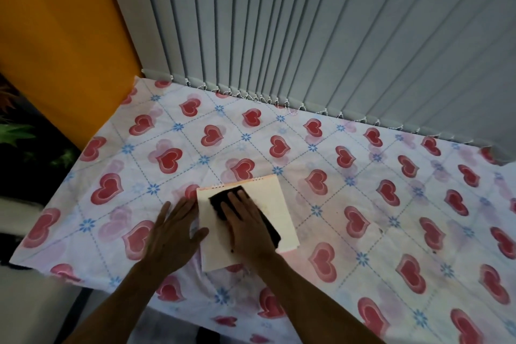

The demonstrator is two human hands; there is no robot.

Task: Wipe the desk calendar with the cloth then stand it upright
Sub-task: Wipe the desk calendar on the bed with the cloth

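The desk calendar (275,204), cream-coloured with a spiral binding along its far edge, lies flat on the table near the front middle. A dark cloth (223,200) is spread on its face. My right hand (248,225) presses flat on the cloth, fingers pointing away from me and covering most of it. My left hand (173,234) rests flat on the tablecloth against the calendar's left edge, fingers spread, thumb touching the calendar.
The table (349,176) is covered by a white cloth printed with red hearts and blue flowers. Grey vertical blinds (307,36) hang along its far edge. An orange wall (55,36) and green plant leaves (16,131) are at the left.
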